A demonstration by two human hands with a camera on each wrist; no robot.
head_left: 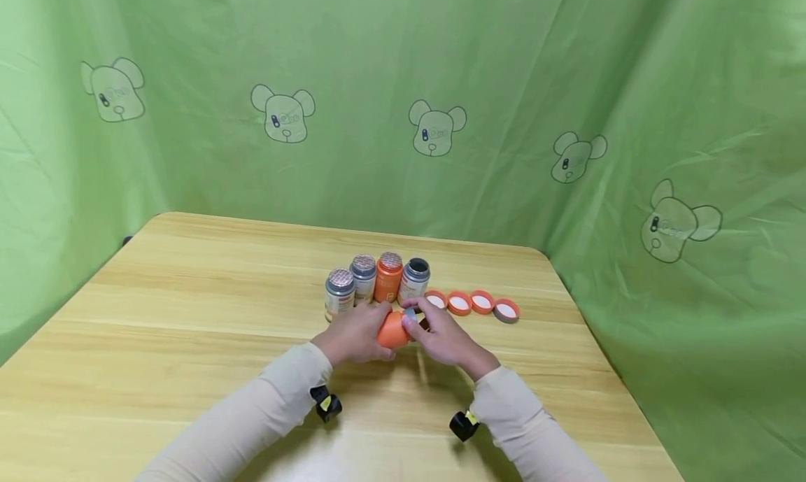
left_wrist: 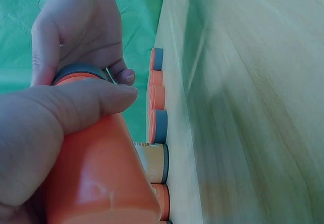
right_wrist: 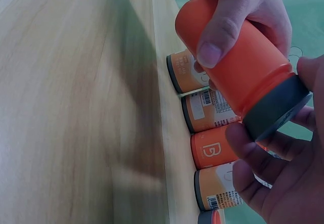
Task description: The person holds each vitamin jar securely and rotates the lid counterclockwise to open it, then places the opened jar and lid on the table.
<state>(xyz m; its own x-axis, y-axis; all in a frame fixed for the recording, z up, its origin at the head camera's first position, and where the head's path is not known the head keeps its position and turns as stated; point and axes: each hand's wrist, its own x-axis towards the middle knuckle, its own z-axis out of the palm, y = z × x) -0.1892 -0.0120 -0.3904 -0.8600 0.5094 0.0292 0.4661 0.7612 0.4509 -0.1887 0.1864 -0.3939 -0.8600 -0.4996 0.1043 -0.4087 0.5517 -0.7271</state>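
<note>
An orange bottle [head_left: 393, 331] lies tilted in my left hand [head_left: 357, 334], which grips it round the body. At its other end sits a dark grey cap [right_wrist: 276, 107]. My right hand [head_left: 446, 336] holds this cap, with the thumb on one side and curled fingers on the other, as the right wrist view shows. In the left wrist view the left thumb [left_wrist: 96, 100] lies across the bottle near its neck. Both hands are over the table, just in front of a row of standing bottles.
Behind the hands stand a foil-topped orange bottle [head_left: 389, 280], two foil-topped grey-necked bottles [head_left: 340, 300] and one with a dark open mouth [head_left: 415, 275]. Several loose caps [head_left: 482, 301] with white linings lie to their right. A green curtain [head_left: 352, 181] hangs behind the wooden table [head_left: 189, 314].
</note>
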